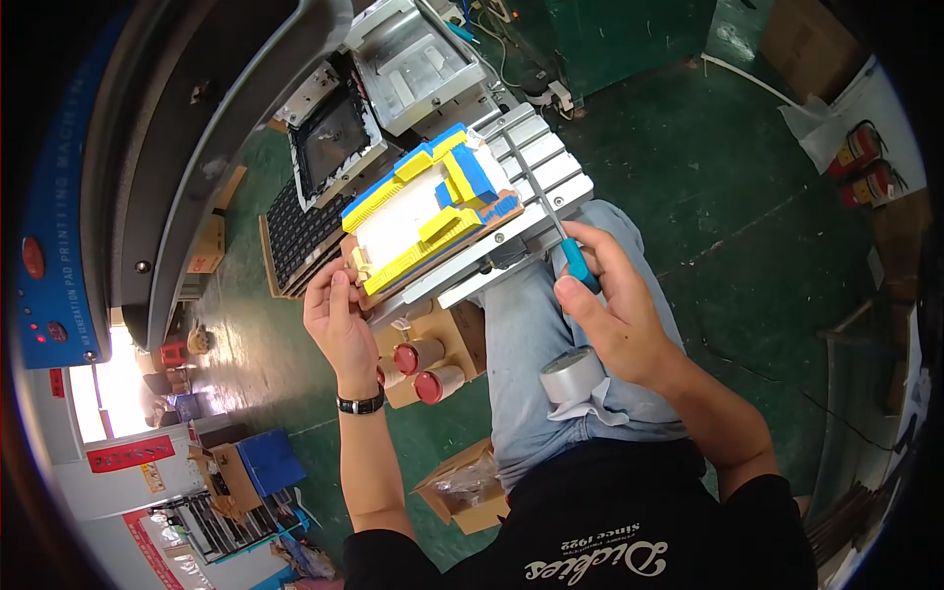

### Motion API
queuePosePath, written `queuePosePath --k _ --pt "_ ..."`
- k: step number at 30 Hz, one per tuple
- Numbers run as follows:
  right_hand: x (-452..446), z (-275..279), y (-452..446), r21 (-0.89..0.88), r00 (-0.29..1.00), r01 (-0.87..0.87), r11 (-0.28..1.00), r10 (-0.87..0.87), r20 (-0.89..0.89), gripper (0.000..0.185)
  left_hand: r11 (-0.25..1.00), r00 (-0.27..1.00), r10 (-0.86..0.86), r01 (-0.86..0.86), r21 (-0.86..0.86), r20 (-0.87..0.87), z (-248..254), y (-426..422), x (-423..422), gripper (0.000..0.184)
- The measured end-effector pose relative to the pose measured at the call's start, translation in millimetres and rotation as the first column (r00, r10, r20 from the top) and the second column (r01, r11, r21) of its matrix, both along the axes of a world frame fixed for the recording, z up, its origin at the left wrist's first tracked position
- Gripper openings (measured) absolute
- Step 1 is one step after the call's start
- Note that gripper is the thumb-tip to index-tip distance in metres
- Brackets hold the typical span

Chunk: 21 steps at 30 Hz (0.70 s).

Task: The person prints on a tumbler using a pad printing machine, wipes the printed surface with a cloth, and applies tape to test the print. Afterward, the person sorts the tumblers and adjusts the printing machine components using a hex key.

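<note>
A rectangular fixture of yellow and blue blocks (428,221) around a white centre lies on a brown base, over a slotted metal plate (546,162). My left hand (339,320) is at the fixture's near left corner, fingers closed on its edge by a small yellow piece. In my right hand (619,310) is a screwdriver (578,265) with a teal handle, its long dark shaft slanting up-left across the plate. The screwdriver's tip is too small to make out. My right fingers are closed around the handle.
A blue pad printing machine (59,197) looms at left. Metal trays (418,69) stand behind the fixture. A tape roll (573,379) rests on my lap. Below are red-lidded cans (440,383) and an open cardboard box (462,487). Fire extinguishers (865,162) are far right.
</note>
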State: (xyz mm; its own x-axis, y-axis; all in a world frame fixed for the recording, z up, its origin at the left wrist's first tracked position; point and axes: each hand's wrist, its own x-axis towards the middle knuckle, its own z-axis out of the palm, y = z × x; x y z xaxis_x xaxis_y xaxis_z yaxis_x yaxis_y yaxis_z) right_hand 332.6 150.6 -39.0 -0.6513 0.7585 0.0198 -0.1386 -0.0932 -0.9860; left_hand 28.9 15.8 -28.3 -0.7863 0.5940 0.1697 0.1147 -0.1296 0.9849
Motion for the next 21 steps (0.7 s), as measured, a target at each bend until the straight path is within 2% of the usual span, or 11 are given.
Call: queuePosePath --k 4,8,13,21 --pt "0.0 -6.7 -3.2 -0.022 1.0 0.01 1.0 -0.01 0.018 0.057 1.0 1.0 0.008 -0.008 -0.01 -0.007 1.0 -0.7 0.7 0.022" --pt "-0.8 -39.1 -10.1 0.281 0.99 0.051 0.958 -0.085 0.111 0.057 1.0 1.0 -0.006 0.006 -0.029 -0.022 0.3 -1.3 -0.4 0.024" --pt "-3.5 -55.8 -18.1 0.402 0.99 0.107 0.909 -0.136 0.043 0.056 1.0 1.0 -0.016 0.016 -0.005 -0.013 1.5 -2.0 -0.8 0.023" --pt "-1.8 -50.5 -19.0 0.379 0.99 0.091 0.921 -0.126 0.069 0.058 1.0 1.0 -0.023 0.023 0.0 -0.007 -1.8 -3.9 -3.3 0.023"
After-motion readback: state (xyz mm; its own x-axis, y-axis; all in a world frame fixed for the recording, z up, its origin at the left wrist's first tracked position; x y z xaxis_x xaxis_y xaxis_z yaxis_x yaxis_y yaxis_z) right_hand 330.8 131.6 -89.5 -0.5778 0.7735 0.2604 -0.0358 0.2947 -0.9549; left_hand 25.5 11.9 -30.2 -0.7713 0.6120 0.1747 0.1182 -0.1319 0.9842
